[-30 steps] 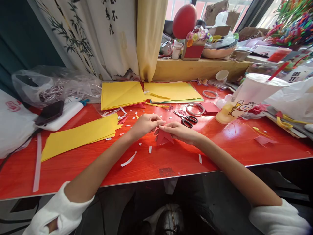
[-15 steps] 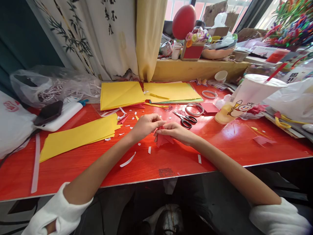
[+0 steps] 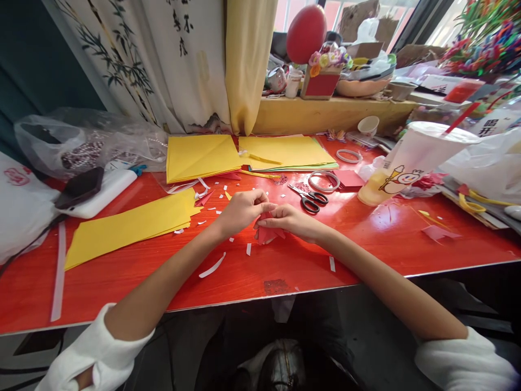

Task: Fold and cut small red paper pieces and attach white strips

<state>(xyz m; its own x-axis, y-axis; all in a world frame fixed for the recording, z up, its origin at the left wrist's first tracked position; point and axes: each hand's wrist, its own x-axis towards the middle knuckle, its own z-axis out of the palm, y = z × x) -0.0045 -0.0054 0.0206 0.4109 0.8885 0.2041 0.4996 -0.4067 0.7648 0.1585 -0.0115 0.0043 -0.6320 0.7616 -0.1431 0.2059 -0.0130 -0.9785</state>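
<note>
Between my two hands is a small piece of folded red paper (image 3: 268,234), held just above the red table. My left hand (image 3: 247,209) pinches its upper part with thumb and fingers. From the other side my right hand (image 3: 291,220) grips the same paper, its fingertips close to the left thumb. Pointed red flaps hang below the fingers; the part inside the grip is hidden. Black-handled scissors (image 3: 310,200) lie partly open just beyond my right hand. White paper scraps (image 3: 212,266) are scattered around.
Yellow paper strips (image 3: 130,228) lie at left, with stacks of yellow paper (image 3: 203,158) behind. A drink cup (image 3: 411,157) with a red straw stands at right, near tape rolls (image 3: 324,182) and red paper squares (image 3: 349,181). A phone (image 3: 81,187) rests on a white box at far left.
The folded red paper has shifted slightly left and turned a little in my fingers. Both hands keep hold of it in nearly the same place.
</note>
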